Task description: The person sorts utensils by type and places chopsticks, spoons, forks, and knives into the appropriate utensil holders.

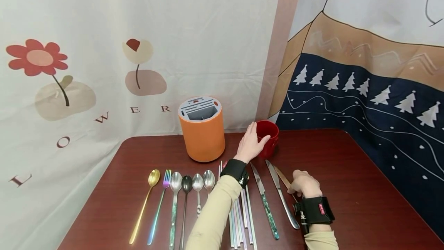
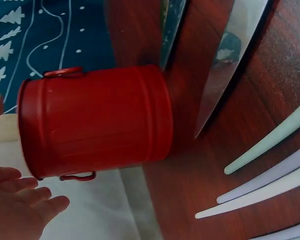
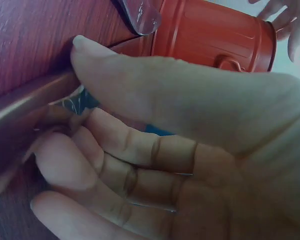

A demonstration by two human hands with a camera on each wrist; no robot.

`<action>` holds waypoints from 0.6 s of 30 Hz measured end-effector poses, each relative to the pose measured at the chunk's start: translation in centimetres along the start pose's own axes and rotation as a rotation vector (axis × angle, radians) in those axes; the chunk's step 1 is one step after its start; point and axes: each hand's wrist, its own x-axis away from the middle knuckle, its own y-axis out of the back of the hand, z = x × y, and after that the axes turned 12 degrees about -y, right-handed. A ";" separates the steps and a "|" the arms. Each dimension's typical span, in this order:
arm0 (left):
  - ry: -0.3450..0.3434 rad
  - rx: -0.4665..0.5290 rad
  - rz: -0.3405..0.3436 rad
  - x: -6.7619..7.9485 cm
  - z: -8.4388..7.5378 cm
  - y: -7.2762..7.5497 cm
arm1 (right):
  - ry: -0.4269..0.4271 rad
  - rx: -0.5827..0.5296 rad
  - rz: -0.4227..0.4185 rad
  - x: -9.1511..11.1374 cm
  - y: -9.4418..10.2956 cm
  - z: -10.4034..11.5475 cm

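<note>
A red bucket-shaped cup [image 2: 97, 117] with small side handles stands at the back of the table. My left hand [image 1: 250, 145] reaches to its rim, fingers extended and thumb spread apart. In the left wrist view, the fingers [image 2: 20, 200] are beside the cup's open end, not curled round it. At the right, my right hand [image 1: 306, 183] pinches the handle of a gold-coloured knife [image 1: 282, 176] between thumb and fingers. Its blade points toward the cup. The right wrist view shows the knife's shiny handle [image 3: 20, 107] at the fingertips. A silver knife [image 1: 282, 196] lies just left of it.
An orange cylindrical holder [image 1: 204, 138] with a slotted top stands at the back. Several pastel chopsticks [image 1: 244, 211], a green-handled knife [image 1: 265, 203], several spoons [image 1: 176, 182] and a rainbow fork [image 1: 163, 194] lie on the table. Printed curtains [image 1: 208, 30] hang behind.
</note>
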 end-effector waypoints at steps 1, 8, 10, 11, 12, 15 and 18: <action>0.001 0.000 0.000 -0.1 0.0 -0.1 | 0.004 -0.002 0.002 0.0 0.0 0.0; 0.014 -0.015 0.005 -0.2 0.0 -0.8 | 0.036 -0.015 0.013 -0.1 0.0 0.0; 0.016 -0.013 -0.005 -0.2 0.0 -0.9 | 0.055 -0.022 0.005 -0.2 -0.1 -0.1; 0.021 -0.009 -0.005 -0.2 -0.1 -1.0 | 0.062 -0.025 -0.001 -0.2 -0.1 -0.1; 0.027 -0.009 -0.004 -0.3 0.0 -1.0 | 0.068 -0.029 -0.007 -0.2 0.0 -0.1; 0.042 -0.014 0.004 -0.4 0.0 -1.0 | 0.090 -0.051 -0.025 -0.2 0.1 -0.3; 0.046 -0.030 0.017 -0.5 0.0 -0.8 | 0.122 -0.086 -0.039 -0.1 0.3 -0.5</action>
